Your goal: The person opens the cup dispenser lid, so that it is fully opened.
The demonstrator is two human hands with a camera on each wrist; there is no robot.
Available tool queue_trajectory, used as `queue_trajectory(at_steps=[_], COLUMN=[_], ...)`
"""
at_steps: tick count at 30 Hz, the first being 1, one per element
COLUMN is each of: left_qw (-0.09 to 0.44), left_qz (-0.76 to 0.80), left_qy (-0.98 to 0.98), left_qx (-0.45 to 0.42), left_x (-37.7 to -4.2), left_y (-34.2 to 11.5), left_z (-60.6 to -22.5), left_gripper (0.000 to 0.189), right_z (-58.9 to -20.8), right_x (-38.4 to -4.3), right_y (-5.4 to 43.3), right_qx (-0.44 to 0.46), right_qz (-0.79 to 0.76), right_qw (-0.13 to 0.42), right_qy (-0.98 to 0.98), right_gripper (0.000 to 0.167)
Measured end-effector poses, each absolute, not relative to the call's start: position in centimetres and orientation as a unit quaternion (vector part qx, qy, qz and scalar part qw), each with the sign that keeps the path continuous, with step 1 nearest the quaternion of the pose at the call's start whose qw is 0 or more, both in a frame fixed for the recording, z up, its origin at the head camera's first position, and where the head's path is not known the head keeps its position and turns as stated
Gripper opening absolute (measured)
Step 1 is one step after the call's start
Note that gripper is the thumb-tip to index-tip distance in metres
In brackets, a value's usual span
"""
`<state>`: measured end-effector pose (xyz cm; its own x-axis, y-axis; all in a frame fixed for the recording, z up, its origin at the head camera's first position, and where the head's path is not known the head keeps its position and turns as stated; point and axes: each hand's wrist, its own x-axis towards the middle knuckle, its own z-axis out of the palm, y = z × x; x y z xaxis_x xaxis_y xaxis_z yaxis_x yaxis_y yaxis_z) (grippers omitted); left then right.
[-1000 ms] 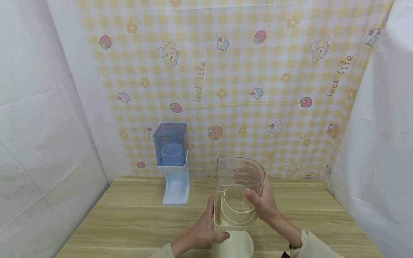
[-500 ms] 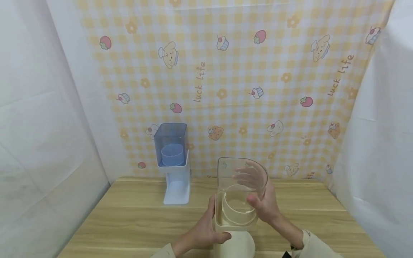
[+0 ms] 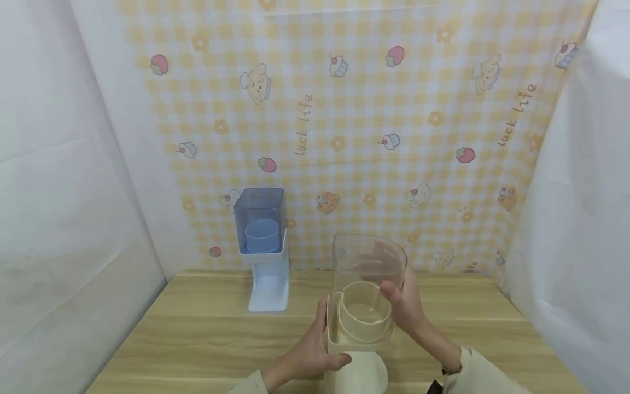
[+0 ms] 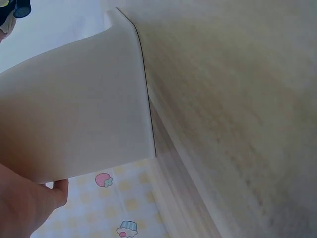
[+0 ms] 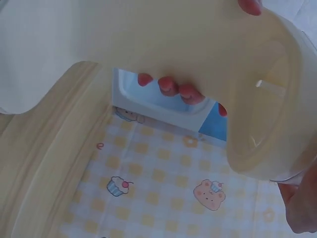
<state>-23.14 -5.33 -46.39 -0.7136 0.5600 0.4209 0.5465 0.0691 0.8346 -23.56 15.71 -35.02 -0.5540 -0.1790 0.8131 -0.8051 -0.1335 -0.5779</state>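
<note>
Upright in front of me stands a cream pet feeder [image 3: 361, 375] with a clear, open-topped container [image 3: 366, 249] on it. A round collar [image 3: 364, 323] shows through the container's wall. My left hand [image 3: 315, 350] grips the cream stand's back from the left, thumb in front; in the right wrist view its fingertips [image 5: 168, 85] curl round the edge. My right hand [image 3: 406, 306] holds the container from the right, thumb near side, fingers seen through the plastic behind. The left wrist view shows the stand's smooth side panel [image 4: 84, 109]. From below, the right wrist view shows a round opening [image 5: 260, 109].
A second feeder, with a blue see-through container [image 3: 261, 213] on a white stand [image 3: 269, 290], stands at the back left of the wooden table [image 3: 197, 339]. Behind it hangs a yellow checked cloth [image 3: 364, 120]; white sheets [image 3: 64, 191] close off both sides.
The clear container has risen slightly with my right hand over the last half second, and the collar shows more fully through it. My left hand keeps its grip on the stand.
</note>
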Motion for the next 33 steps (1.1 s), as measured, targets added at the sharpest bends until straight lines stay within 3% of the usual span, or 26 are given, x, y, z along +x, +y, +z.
queue_trajectory(at_steps=[13, 16, 21, 27, 33], left_qw=[-0.018, -0.023, -0.011, -0.026, -0.028], left_qz=[0.575, 0.570, 0.572, 0.569, 0.575], left_qy=[0.722, 0.724, 0.727, 0.718, 0.707], left_qx=[0.384, 0.388, 0.380, 0.399, 0.411], left_x=[-23.1, -23.2, -23.3, -23.4, -23.6], left_y=[-5.3, -5.3, -5.3, -5.5, -5.3], left_z=[-46.7, -46.7, -46.4, -46.5, -46.9], left_gripper=[0.106, 0.106, 0.105, 0.105, 0.106], right_z=[-30.7, -29.6, -29.8, -33.4, -37.1], right_x=[-24.5, -24.9, -26.4, -29.2, -30.8], right_y=[19.1, 21.0, 24.5, 28.9, 32.8], right_qx=[0.432, 0.419, 0.314, 0.159, -0.063], right_qz=[0.720, 0.721, 0.707, 0.658, 0.595], right_qw=[0.243, 0.268, 0.347, 0.425, 0.386], right_qy=[-0.487, -0.482, -0.530, -0.601, -0.702], right_gripper=[0.072, 0.070, 0.074, 0.071, 0.072])
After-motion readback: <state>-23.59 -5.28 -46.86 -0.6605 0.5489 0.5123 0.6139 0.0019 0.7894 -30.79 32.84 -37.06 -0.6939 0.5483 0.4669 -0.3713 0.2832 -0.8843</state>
